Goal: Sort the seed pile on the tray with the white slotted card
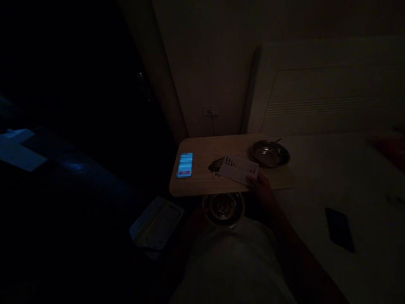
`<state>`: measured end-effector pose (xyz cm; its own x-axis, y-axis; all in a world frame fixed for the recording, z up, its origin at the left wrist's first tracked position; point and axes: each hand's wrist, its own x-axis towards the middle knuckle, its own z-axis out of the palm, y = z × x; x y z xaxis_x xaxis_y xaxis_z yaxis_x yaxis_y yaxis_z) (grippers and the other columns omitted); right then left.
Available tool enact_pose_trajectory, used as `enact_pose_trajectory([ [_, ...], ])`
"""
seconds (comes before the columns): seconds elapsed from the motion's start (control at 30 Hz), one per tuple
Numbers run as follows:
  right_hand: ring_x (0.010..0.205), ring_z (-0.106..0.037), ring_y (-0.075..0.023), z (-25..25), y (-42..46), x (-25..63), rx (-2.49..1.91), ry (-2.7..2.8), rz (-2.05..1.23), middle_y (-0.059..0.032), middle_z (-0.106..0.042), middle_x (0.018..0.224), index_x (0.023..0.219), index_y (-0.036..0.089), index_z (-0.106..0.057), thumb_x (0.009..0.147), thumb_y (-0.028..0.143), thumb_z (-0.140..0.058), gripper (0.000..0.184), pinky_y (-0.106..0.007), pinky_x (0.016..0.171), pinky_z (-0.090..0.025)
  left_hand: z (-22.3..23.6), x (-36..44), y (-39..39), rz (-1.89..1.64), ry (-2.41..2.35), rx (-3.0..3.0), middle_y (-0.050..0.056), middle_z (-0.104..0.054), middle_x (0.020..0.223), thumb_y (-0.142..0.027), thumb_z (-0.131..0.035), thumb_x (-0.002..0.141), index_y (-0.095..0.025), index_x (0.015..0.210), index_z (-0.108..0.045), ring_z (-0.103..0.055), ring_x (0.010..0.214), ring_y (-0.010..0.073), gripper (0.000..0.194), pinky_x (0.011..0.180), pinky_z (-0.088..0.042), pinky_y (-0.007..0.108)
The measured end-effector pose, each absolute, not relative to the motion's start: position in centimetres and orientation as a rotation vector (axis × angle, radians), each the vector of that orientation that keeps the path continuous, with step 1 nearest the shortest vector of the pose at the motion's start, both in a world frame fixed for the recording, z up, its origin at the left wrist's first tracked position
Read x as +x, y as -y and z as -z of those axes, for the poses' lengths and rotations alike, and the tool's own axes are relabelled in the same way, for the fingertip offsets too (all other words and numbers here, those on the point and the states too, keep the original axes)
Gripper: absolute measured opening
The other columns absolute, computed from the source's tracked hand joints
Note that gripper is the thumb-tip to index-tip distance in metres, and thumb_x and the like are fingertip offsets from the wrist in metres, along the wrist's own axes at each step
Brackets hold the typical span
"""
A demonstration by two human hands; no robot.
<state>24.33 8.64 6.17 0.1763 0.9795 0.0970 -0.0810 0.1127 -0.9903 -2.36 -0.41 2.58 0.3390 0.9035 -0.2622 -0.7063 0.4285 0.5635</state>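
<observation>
My right hand (pixel 261 185) is closed on the lower right corner of a pale flat card (pixel 237 172) with rows of small dark pictures or slots. The card's left edge lies against a small heap of dark loose bits (pixel 215 165) on a wooden tabletop (pixel 202 145). Just below the table's near edge, a round metal bowl (pixel 207 215) with bits in its bottom sits before my body. My left hand (pixel 201 214) is at the bowl's left rim, mostly lost in the dark, so its fingers cannot be made out.
A lit phone (pixel 185 165) lies on the table's left end. A second metal bowl (pixel 278 157) with a handle over its rim stands at the right. An open pale box (pixel 158 226) is low at left. A dark phone (pixel 340 230) rests on the bed (pixel 316 181).
</observation>
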Motion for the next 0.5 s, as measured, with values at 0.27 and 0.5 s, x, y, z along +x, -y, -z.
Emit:
enact_pose_trajectory([
  [0.27, 0.096, -0.068, -0.0285, -5.76, -8.81, 24.50, -1.131, 1.111, -1.065, -0.0059, -0.078, 0.104, 0.099, 0.022, -0.075, 0.073, 0.043, -0.078, 0.034, -0.042, 0.088, -0.052, -3.27, -1.93, 0.72, -1.091, -0.577, 0.457, 0.011, -0.074, 0.121, -0.017, -0.073, 0.068, -0.017, 0.116, -0.072, -0.055, 0.131, 0.0385, 0.048, 0.110, -0.040, 0.049],
  [0.5, 0.092, -0.068, -0.0283, -5.96, -8.68, 24.54, -1.157, 1.130, -1.069, -0.0058, -0.078, 0.101, 0.100, 0.022, -0.075, 0.073, 0.042, -0.076, 0.034, -0.041, 0.084, -0.053, -2.37, -2.38, 0.42, -1.128, -0.635, 0.445, 0.008, -0.074, 0.122, -0.015, -0.075, 0.066, -0.020, 0.117, -0.073, -0.052, 0.133, 0.0385, 0.051, 0.111, -0.039, 0.049],
])
